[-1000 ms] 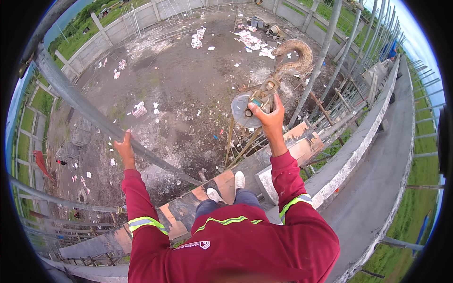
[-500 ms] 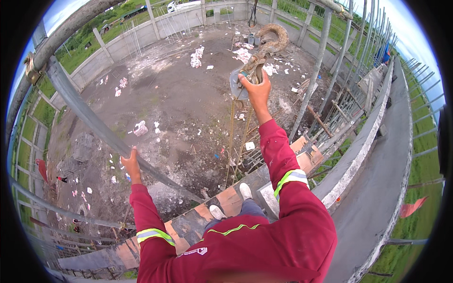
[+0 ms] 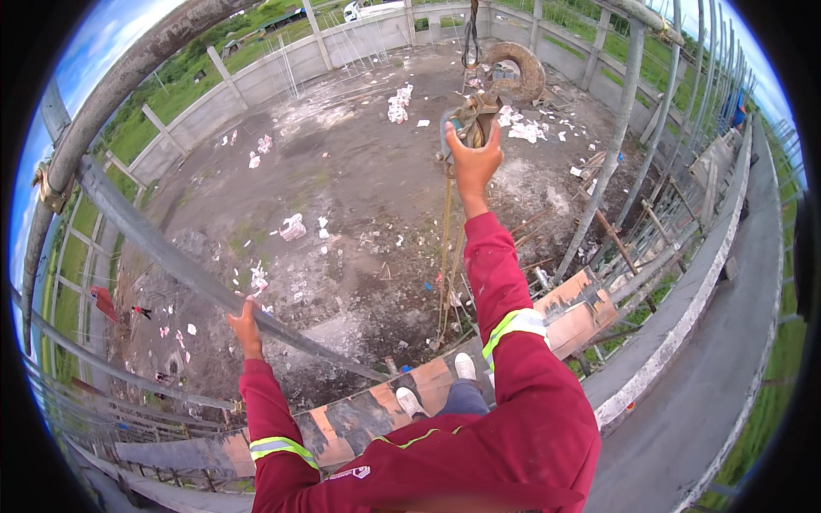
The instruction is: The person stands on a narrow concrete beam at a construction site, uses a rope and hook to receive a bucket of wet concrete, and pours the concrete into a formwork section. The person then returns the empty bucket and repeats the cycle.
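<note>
In the head view, a person in a maroon long-sleeved top with reflective arm bands stands on a plywood walkway [image 3: 342,432], both white shoes [image 3: 464,366] near its far edge. The right hand [image 3: 475,169] is stretched far out and grasps a worn metal hook block [image 3: 475,118], thumb on the left side and a finger on the right; the other fingers are largely hidden. The block is held out beyond the walkway, over the dirt yard [image 3: 299,171], and its large rusty hook [image 3: 528,73] curves away from the far right of it. Yellowish ropes [image 3: 445,256] run from the block toward the near side, and a dark cable [image 3: 471,38] hangs just left of the hook in the view.

The left hand [image 3: 247,331] is at a slanting grey steel tube [image 3: 162,239]; how tightly its fingers close there cannot be told. To the far left, a rusty pipe [image 3: 120,77] carries a clamp [image 3: 50,190]. A concrete ledge [image 3: 684,333] curves along the right, and a grey perimeter wall [image 3: 295,73] bounds the yard at the far side
</note>
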`<state>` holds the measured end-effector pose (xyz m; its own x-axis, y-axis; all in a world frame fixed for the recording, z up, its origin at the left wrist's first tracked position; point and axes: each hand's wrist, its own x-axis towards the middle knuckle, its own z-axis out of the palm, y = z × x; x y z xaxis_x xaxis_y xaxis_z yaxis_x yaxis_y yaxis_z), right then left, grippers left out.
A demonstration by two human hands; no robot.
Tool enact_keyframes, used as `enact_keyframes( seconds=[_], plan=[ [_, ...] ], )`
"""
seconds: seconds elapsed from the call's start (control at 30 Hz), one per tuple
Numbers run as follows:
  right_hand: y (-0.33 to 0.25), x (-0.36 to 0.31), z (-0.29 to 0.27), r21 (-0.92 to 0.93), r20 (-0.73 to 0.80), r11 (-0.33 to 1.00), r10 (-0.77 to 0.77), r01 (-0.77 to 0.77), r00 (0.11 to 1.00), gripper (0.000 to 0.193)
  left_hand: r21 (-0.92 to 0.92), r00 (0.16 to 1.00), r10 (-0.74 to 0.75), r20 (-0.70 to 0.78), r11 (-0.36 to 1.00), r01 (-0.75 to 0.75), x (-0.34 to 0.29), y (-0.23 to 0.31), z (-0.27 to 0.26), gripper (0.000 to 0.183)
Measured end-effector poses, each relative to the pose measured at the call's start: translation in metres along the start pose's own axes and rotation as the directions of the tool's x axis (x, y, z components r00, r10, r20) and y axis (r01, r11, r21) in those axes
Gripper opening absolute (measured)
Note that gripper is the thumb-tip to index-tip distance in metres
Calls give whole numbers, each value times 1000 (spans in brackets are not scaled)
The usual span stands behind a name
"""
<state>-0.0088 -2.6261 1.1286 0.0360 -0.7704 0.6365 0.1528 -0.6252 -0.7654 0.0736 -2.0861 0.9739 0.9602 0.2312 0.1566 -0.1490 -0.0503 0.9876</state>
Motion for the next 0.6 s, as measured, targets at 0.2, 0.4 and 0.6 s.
enact_keyframes(
  seconds=[0.2,0.4,0.6],
  plan=[
    [-3,-5,22,22,-27,999,-37,38,999,69,-47,999,17,39,999,-15,-5,4,2,30],
    [-5,-8,31,74,-98,997,14,-7,995,68,-36,999,-6,35,999,8,-5,3,2,32],
    [4,-4,44,3,-97,1000,-1,1,995,73,-23,996,14,87,1000,-12,-2,0,-4,33]
  ],
)
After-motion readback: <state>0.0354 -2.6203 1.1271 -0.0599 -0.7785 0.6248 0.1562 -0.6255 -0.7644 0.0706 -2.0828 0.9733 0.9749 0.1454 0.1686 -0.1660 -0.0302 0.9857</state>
